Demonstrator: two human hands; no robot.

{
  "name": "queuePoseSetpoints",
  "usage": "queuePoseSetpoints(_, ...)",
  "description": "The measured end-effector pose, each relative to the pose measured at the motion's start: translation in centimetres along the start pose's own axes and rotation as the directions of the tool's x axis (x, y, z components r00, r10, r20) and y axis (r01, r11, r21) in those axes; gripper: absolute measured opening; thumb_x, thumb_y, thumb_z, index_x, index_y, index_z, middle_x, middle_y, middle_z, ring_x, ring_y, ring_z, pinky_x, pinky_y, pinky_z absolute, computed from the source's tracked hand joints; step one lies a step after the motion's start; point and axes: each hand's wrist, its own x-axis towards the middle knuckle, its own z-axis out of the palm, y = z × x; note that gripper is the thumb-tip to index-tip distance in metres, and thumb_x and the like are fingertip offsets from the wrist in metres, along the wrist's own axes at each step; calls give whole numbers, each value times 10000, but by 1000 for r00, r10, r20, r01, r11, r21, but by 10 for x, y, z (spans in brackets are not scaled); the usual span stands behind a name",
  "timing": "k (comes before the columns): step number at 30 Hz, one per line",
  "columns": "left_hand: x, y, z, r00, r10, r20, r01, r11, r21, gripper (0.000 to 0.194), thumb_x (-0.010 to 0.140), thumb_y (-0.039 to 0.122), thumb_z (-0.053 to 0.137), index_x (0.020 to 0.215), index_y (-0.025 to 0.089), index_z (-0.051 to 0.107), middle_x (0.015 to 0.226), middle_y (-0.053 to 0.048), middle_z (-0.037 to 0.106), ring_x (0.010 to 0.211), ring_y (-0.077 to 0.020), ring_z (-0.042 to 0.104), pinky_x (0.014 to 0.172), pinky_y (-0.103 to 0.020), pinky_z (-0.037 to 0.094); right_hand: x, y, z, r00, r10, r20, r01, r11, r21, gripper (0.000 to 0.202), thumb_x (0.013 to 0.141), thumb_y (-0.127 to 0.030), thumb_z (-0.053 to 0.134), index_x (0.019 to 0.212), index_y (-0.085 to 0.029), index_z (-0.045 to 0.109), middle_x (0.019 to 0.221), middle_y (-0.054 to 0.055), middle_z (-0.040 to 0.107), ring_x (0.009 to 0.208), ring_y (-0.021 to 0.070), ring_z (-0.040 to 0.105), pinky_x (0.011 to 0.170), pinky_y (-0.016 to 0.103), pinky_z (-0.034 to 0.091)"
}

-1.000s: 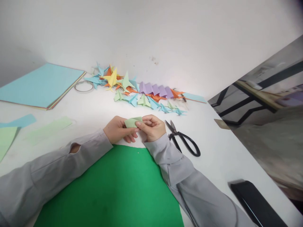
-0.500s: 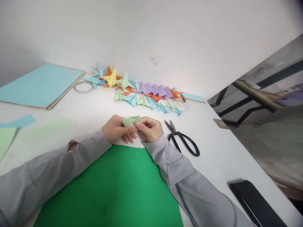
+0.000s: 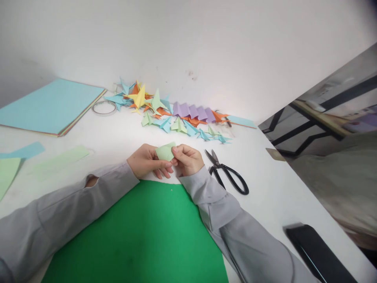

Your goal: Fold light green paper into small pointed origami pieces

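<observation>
The left hand is clamped on a small folded piece of pale green paper, its thumb along the lower edge and its other fingers behind and below. The right hand pinches the same paper at its right end between thumb and forefinger, the remaining fingers curled in. The paper is held up over the middle of the desk, just beyond the far edge of a large green sheet that spreads beneath the forearms toward the near side. Black-handled scissors lie with blades parted just beside the right hand, between it and the desk's right edge. Nearer along that edge is a glossy black oblong object. Along the desk's far edge, by the wall, runs a pile of folded paper shapes in blue, orange, yellow and green, with a purple pleated piece toward its right end. Toward the far left corner lie a ring of tape and a stack of coloured sheets, blue uppermost.
</observation>
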Motion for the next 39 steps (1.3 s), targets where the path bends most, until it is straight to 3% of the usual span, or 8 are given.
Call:
queuePoseSetpoints(7, 1, -2, 0, 999, 40, 1, -40, 999, 14, 185, 590, 258, 722, 663, 94, 675, 639, -72, 687, 524, -155, 642, 415, -206, 505, -1, 1, 2, 999, -20, 49, 26, 992, -126, 417, 659, -519, 628, 502, -161, 485, 375, -63, 454, 345, 44, 384, 370, 195, 272)
queuePoseSetpoints(16, 1, -1, 0, 1000, 18, -2, -18, 1000, 12, 231, 526, 208, 755, 700, 85, 665, 620, -61, 676, 532, -155, 639, 428, -208, 503, 2, 3, 3, 995, -89, -52, 86, 995, -55, 409, 660, -487, 648, 487, -173, 452, 353, -65, 456, 319, 52, 399, 358, 195, 303)
queuePoseSetpoints(22, 0, -1, 0, 992, 50, -119, -53, 998, -18, 207, 584, 230, 729, 701, 85, 638, 606, -54, 663, 530, -146, 632, 426, -204, 493, 6, 4, -1, 985, -80, -153, 80, 997, -3, 365, 623, -452, 686, 510, -170, 483, 389, -50, 520, 329, 57, 431, 357, 189, 333)
queuePoseSetpoints(28, 3, -2, -1, 925, 58, -375, -169, 947, -272, 255, 564, 205, 736, 743, 104, 587, 658, -50, 673, 506, -134, 619, 400, -203, 466, 2, 1, 0, 997, -56, -53, 56, 998, 7, 224, 578, -309, 718, 557, -160, 552, 426, -44, 554, 338, 70, 448, 364, 213, 351)
queuePoseSetpoints(39, 3, -3, 0, 935, 80, -347, -173, 954, -245, 217, 533, 228, 757, 560, 89, 592, 446, -10, 583, 408, -84, 528, 403, -190, 428, -7, -2, 5, 998, -69, -7, 66, 973, -221, 193, 598, -319, 705, 622, -171, 583, 493, -34, 579, 419, 90, 492, 456, 250, 432)
